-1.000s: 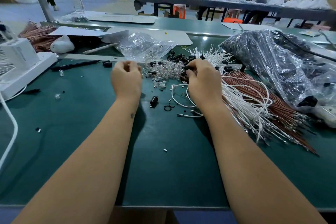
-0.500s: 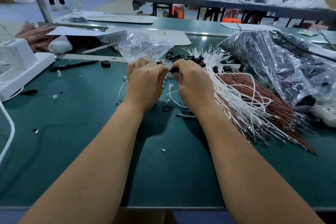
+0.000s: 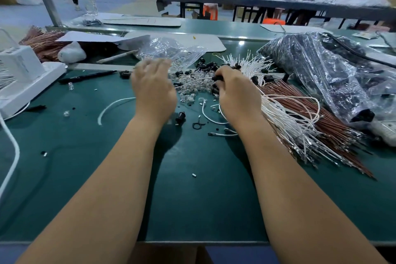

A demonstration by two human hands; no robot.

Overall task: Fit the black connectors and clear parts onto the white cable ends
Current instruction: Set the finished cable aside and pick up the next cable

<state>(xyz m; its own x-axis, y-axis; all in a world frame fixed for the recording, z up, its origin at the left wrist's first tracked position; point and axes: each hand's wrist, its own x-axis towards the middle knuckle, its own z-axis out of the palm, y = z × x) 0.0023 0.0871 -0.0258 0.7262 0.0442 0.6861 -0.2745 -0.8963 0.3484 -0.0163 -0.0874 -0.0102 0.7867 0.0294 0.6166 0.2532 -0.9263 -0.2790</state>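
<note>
My right hand [image 3: 237,94] pinches a black connector [image 3: 216,78] at its fingertips; a thin white cable arcs left from it over the pile of clear parts [image 3: 192,89]. My left hand [image 3: 153,90] is blurred, hovers left of that pile with fingers spread, and holds nothing. More black connectors [image 3: 205,66] lie just behind the clear parts. A large bundle of white cables [image 3: 282,111] fans out under and to the right of my right hand. One curved white cable [image 3: 111,106] lies alone on the green mat [image 3: 192,199], left of my left wrist.
Brown wires [image 3: 325,113] lie beside the white bundle, with a dark plastic bag [image 3: 321,70] at the right. A clear bag [image 3: 169,49] sits behind my left hand. A white device [image 3: 19,75] and black pen [image 3: 85,76] are at the left. A loose black connector [image 3: 180,116] and ring [image 3: 197,124] lie between my wrists.
My hands, joined half a second ago, have parted. The left hand has opened and moved up and left; a white cable now lies on the mat to its left. The right hand stays put.
</note>
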